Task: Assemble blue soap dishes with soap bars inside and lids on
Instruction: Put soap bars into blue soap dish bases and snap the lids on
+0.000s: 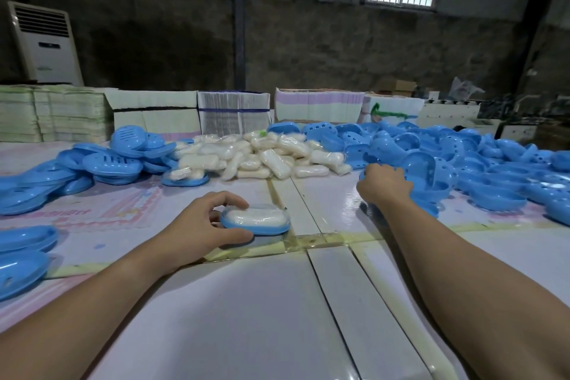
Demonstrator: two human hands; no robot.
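A blue soap dish (256,227) with a white wrapped soap bar (257,216) in it rests on the table in front of me. My left hand (203,225) grips its left end with thumb and fingers. My right hand (384,185) reaches into the pile of blue dish parts (462,160) at the right, its fingers curled on a blue piece there; what it grips is partly hidden. A heap of wrapped soap bars (262,157) lies at the centre back. Another dish with soap (185,177) sits left of that heap.
A stack of blue lids (92,166) spreads over the left side, with more blue pieces (21,256) at the near left edge. Bundles of flat cartons (231,114) line the table's far edge. A standing air conditioner (46,43) is at the back left.
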